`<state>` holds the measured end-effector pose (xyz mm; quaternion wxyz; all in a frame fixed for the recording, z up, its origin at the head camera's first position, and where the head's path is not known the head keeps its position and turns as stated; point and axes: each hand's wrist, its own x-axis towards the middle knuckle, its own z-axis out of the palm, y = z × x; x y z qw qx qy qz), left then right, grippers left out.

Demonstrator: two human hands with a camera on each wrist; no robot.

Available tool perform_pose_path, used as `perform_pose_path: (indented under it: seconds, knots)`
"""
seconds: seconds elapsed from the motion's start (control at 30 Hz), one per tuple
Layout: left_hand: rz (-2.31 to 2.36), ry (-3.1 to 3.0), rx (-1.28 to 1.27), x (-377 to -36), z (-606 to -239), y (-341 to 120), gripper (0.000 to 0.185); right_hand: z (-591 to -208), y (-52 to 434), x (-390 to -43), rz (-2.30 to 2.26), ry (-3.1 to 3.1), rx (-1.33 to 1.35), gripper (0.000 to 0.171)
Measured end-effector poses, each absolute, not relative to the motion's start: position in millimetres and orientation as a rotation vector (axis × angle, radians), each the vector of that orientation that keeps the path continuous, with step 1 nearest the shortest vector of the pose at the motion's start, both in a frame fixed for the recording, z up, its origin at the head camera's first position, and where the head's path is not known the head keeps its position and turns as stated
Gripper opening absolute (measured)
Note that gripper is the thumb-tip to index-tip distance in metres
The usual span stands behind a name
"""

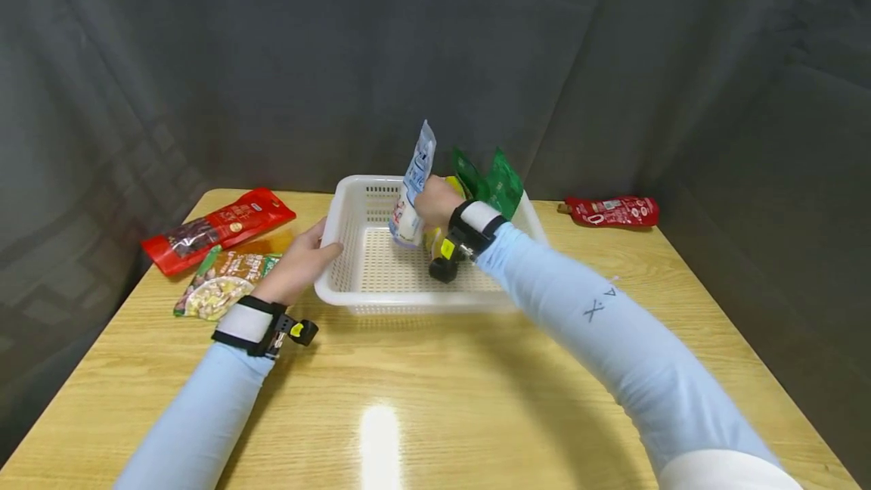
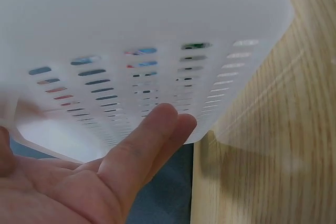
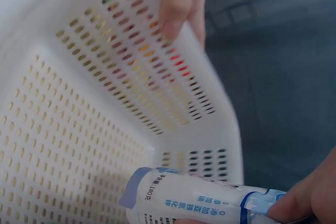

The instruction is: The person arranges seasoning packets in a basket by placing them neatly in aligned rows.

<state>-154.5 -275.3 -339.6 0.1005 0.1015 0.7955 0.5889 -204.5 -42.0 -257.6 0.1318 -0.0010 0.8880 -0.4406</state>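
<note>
A white perforated basket [image 1: 381,289] stands mid-table. My left hand [image 1: 299,259] holds its left wall: straight fingers [image 2: 152,140] lie against the outside of the basket [image 2: 131,19], and the thumb [image 3: 178,3] hooks over the rim. My right hand [image 1: 435,203] grips a white-and-blue pouch [image 1: 413,187] and holds it upright inside the basket, its lower end near the floor. In the right wrist view the pouch [image 3: 194,200] lies across the basket's corner [image 3: 210,145]. Green packets [image 1: 500,184] and something yellow [image 1: 454,186] stand at the basket's far right side.
A long red packet [image 1: 218,229] and a green-and-orange snack bag [image 1: 221,286] lie left of the basket. Another red packet [image 1: 612,210] lies at the far right of the wooden table [image 1: 408,399]. A grey curtain hangs behind.
</note>
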Motion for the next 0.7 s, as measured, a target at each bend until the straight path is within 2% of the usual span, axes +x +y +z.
perform_pose_path:
  seconds: [0.13, 0.23, 0.5, 0.7]
  knots:
    - [1.729, 2.355, 0.285, -155.7, -339.8, -275.4, 0.067, -270.8, -44.6, -216.2, -1.055, 2.663, -0.032, 0.038]
    - [1.728, 2.355, 0.286, -156.0, -339.4, -274.7, 0.067, -279.1, -43.8, -221.0, -0.993, 2.686, -0.058, 0.041]
    - [1.726, 2.348, 0.294, -154.3, -335.9, -271.9, 0.067, -282.3, -40.2, -210.3, -1.346, 2.452, 0.037, 0.063]
    - [1.721, 2.353, 0.284, -153.8, -337.2, -274.4, 0.067, -287.8, -44.4, -201.6, -1.470, 2.347, 0.000, 0.066]
